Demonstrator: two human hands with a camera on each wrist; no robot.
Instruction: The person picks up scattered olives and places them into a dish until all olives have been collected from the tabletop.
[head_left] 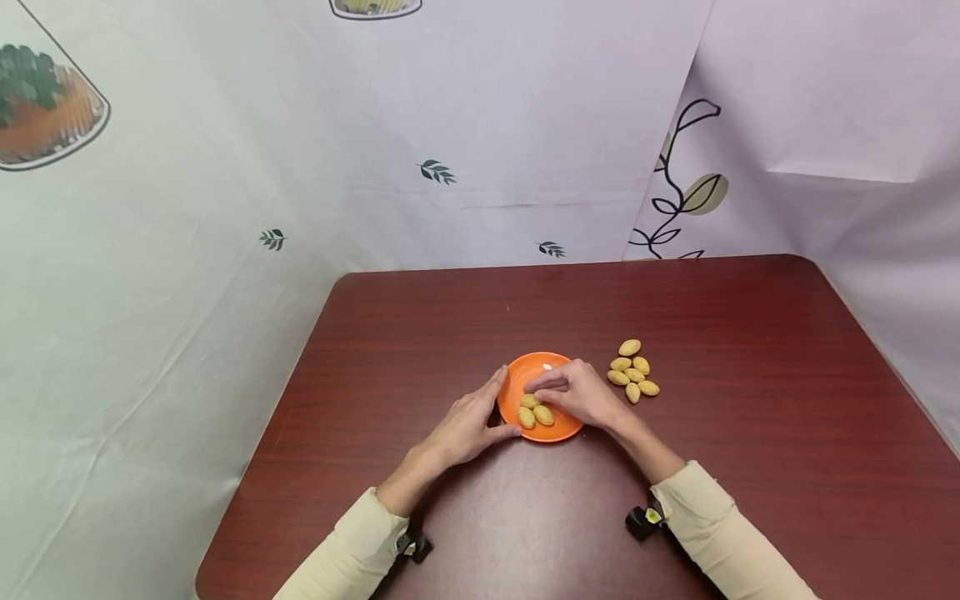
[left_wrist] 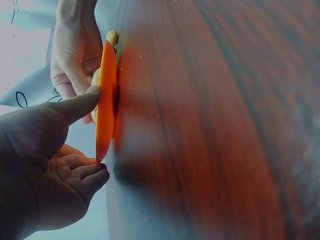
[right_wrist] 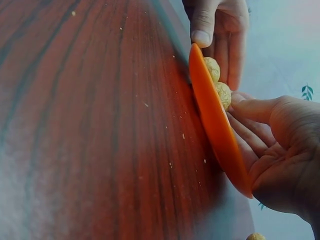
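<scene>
An orange plate [head_left: 564, 432] lies on the table with a few oval, tan nuts in wrinkled shells [head_left: 543, 415] on its near left part. My left hand [head_left: 467, 427] holds the plate at its left side, thumb on the near rim and fingers along the outer edge. From the right, my right hand [head_left: 577, 392] reaches over the plate. Its thumb and fingers close about the rearmost nut [head_left: 529, 401]. In the right wrist view the thumb tip meets a nut [right_wrist: 223, 95] just above the plate [right_wrist: 215, 120].
Several more nuts [head_left: 633, 375] lie in a loose group on the dark red table [head_left: 420, 333], right of the plate. Behind and to the left hangs a white printed cloth [head_left: 487, 125]. Small crumbs dot the tabletop in the right wrist view.
</scene>
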